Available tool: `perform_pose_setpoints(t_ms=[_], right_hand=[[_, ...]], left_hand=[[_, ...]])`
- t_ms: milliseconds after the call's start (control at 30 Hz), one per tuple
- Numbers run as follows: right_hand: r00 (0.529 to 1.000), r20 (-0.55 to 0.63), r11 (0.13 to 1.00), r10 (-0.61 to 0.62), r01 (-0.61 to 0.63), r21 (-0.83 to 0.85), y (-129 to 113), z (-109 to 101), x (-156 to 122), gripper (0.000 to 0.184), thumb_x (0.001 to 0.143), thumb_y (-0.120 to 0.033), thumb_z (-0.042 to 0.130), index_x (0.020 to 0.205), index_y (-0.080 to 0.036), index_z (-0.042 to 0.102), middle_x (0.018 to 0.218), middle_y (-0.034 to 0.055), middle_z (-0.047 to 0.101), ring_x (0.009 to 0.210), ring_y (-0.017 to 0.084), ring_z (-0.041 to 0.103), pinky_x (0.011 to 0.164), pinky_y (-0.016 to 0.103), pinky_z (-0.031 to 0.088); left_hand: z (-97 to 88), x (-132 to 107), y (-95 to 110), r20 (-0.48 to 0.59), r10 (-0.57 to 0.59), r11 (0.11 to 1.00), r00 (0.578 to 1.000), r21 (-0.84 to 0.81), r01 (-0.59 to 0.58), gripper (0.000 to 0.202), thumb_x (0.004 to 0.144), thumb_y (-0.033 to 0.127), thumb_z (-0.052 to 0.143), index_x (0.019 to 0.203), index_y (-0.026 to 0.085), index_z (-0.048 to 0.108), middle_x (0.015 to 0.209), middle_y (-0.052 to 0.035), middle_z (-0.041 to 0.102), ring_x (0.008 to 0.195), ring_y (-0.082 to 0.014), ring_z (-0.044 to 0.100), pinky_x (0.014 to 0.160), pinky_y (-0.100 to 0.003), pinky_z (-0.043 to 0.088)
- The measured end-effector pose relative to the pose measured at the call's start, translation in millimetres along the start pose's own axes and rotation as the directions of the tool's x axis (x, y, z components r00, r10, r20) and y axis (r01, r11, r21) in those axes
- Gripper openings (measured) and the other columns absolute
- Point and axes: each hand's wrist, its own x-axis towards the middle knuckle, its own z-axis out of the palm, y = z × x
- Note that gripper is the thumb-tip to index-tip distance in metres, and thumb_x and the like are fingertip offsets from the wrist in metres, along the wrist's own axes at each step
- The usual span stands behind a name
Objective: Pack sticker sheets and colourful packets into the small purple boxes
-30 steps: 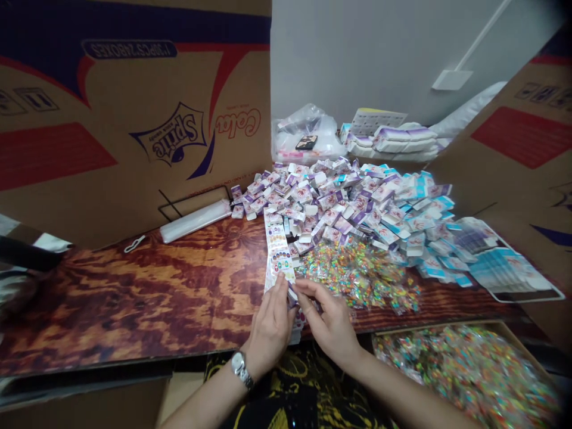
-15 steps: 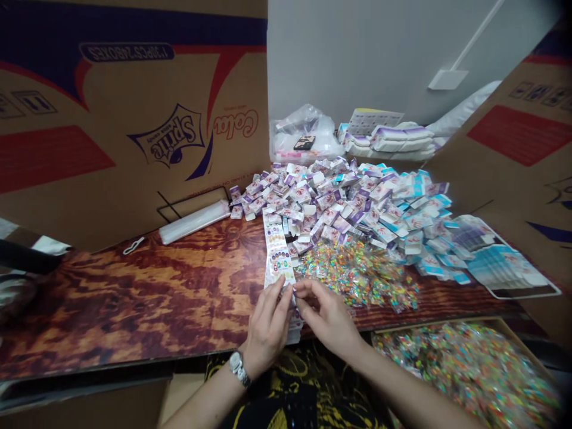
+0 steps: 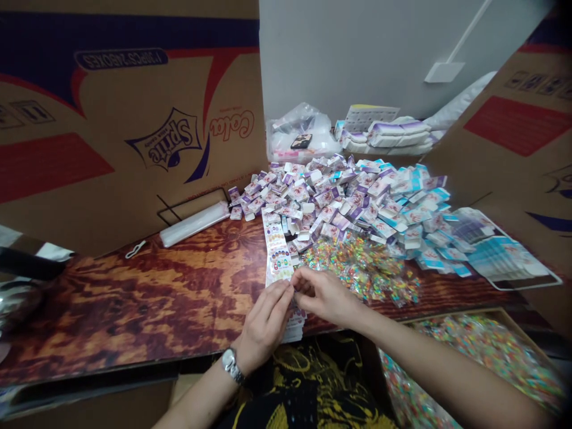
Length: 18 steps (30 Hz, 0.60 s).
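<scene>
A long strip of printed sticker sheets (image 3: 279, 253) with coloured round motifs lies on the table, its lower part under my hands. My left hand (image 3: 264, 325), with a metal wristwatch (image 3: 231, 364) on its wrist, pinches the strip's edge. My right hand (image 3: 324, 296) comes in from the right, its fingertips against my left fingertips at that same edge. What they pinch is mostly hidden. Just beyond my right hand lies a heap of colourful small packets in clear wrap (image 3: 361, 271).
A large pile of small white, purple and blue paper boxes (image 3: 344, 202) covers the table's back. Cardboard flaps (image 3: 134, 131) stand behind the wood-patterned table (image 3: 134, 304). A tray of colourful packets (image 3: 482, 345) sits low right, with printed flat cards (image 3: 500, 256) on the table above it.
My right hand has moved left and closer to my left hand, and their fingertips now meet at the strip's edge. The whole view has shifted slightly.
</scene>
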Motion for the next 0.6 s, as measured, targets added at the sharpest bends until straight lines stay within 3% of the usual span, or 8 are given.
perform_pose_setpoints(t_ms=[133,267,333,467,600], right_hand=[[1.0,0.018,0.998,0.008,-0.006,-0.062,5,-3,1,0.014,0.076,-0.008,0.052,0.086,-0.018,0.055,0.065,-0.0043,0.057,0.059,0.009,0.052,0.056,0.019,0.04],[0.993,0.113,0.997,-0.044,0.051,-0.063,1,-9,2,0.01,0.079,-0.012,0.054,0.087,-0.017,0.055,0.066,-0.0041,0.057,0.058,0.008,0.051,0.056,0.018,0.038],[0.985,0.162,0.992,-0.058,0.075,-0.099,-1,-11,4,0.01,0.079,-0.012,0.056,0.088,-0.017,0.055,0.068,-0.0033,0.058,0.06,0.008,0.052,0.056,0.019,0.038],[0.964,0.254,0.948,-0.081,0.153,-0.278,-1,-11,7,0.011,0.076,-0.013,0.061,0.085,-0.017,0.056,0.073,-0.0002,0.061,0.067,0.012,0.054,0.061,0.021,0.039],[0.956,0.268,0.866,-0.122,0.235,-0.442,0,-7,9,0.011,0.076,-0.01,0.057,0.085,-0.016,0.055,0.082,0.0036,0.062,0.074,0.014,0.055,0.065,0.024,0.038]], left_hand=[[-7.8,1,-2,0.122,-0.215,0.957,0.969,-0.17,0.233,0.044,0.086,0.016,0.053,0.129,0.017,0.043,0.128,-0.0142,0.051,0.119,-0.0235,0.047,0.098,-0.04,0.043],[-13.6,2,-7,0.283,-0.425,0.824,0.86,-0.272,0.497,0.032,0.089,0.026,0.049,0.12,0.019,0.051,0.112,-0.0092,0.062,0.101,-0.0206,0.059,0.087,-0.034,0.047],[-14.9,3,-8,0.379,-0.44,0.77,0.814,-0.307,0.559,0.029,0.089,0.028,0.049,0.117,0.02,0.052,0.104,-0.0066,0.065,0.092,-0.0189,0.061,0.083,-0.032,0.048],[-14.7,5,-4,0.475,-0.419,0.699,0.774,-0.376,0.609,0.024,0.091,0.03,0.045,0.112,0.021,0.052,0.098,-0.0044,0.062,0.085,-0.0171,0.059,0.078,-0.029,0.047],[-10.2,4,1,0.562,-0.441,0.533,0.7,-0.463,0.708,0.025,0.092,0.036,0.039,0.109,0.02,0.047,0.089,-0.0021,0.053,0.065,-0.0122,0.056,0.062,-0.027,0.05]])
